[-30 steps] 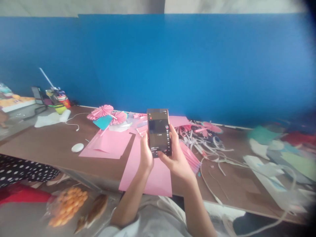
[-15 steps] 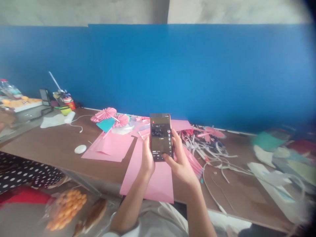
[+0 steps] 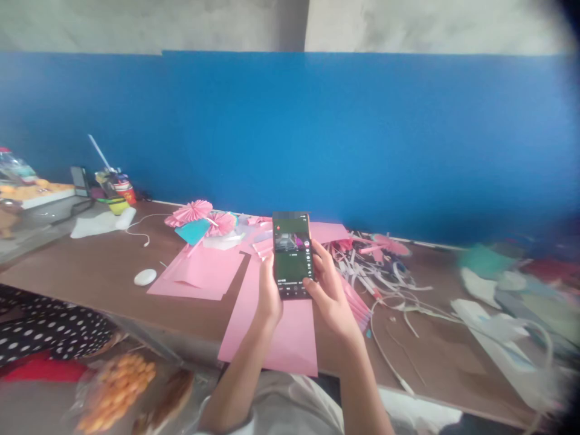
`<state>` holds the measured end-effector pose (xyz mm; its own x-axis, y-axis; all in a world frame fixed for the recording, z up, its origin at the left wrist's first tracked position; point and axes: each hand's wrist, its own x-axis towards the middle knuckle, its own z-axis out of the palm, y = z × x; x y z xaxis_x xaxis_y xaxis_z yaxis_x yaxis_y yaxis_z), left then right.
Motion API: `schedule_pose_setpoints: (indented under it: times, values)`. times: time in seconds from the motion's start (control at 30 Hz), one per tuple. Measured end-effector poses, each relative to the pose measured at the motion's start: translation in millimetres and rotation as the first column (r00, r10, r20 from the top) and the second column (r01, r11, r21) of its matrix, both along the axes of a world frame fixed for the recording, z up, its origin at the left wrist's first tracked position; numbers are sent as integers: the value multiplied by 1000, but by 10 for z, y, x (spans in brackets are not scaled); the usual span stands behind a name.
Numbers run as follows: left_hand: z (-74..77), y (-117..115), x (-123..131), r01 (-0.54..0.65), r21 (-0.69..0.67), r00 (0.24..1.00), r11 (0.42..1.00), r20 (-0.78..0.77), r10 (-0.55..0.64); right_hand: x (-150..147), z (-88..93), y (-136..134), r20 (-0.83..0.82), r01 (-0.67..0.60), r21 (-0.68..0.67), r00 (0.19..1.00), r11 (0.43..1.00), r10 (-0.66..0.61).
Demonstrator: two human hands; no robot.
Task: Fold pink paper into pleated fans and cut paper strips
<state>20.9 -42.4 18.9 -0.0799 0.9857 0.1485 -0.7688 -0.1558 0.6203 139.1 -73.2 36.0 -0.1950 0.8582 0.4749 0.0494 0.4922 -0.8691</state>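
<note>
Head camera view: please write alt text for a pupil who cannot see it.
A person's left hand and right hand hold a lit-up phone above pink paper on a brown table. Pink fans lie to the left, pale strips to the right, a blue wall behind.

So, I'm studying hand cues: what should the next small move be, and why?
Perhaps the right hand should swipe lightly up the lit phone: its thumb lies over the phone's lower right corner, while the left hand holds the opposite side.
</note>
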Motion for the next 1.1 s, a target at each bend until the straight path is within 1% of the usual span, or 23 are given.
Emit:
schedule_pose_setpoints:
  times: [0.17,0.27,0.33,0.4,0.5,0.6,0.67,0.8,0.9,1.0,1.1]
  values:
    - [-60,33,-6,-13,3,999,1000,-47,13,-14,-22,25,-48,-10,0,999,1000,10]
    - [-61,29,-1,-24,59,997,998,-68,28,-13,-35,26,-49,-12,9,999,1000,12]
    - [-51,20,8,-48,114,995,992,-86,58,-20,-37,18,-15,19,33,1000,999,-19]
    - [-45,16,19,-82,152,989,985,-108,99,-37,-36,11,58,79,68,995,995,-83]
    - [-53,23,28,-128,164,980,978,-132,150,-72,-40,14,169,142,120,972,983,-161]
    - [-63,31,27,-129,165,980,978,-131,152,-92,-56,27,209,166,146,958,975,-195]
    - [-56,26,20,-114,172,983,979,-122,136,-88,-66,29,195,163,142,962,976,-189]
    - [-23,2,6,-102,182,985,978,-119,125,-55,-61,10,83,76,70,993,995,-82]
    - [-5,-9,8,-91,184,987,979,-110,113,-30,-32,-5,6,35,27,999,999,-35]
    - [22,-17,22,-85,199,988,976,-108,109,-6,-3,-11,-30,34,27,999,999,-33]
    - [65,-34,34,-111,227,984,967,-109,139,13,13,-14,-48,47,25,998,999,-46]
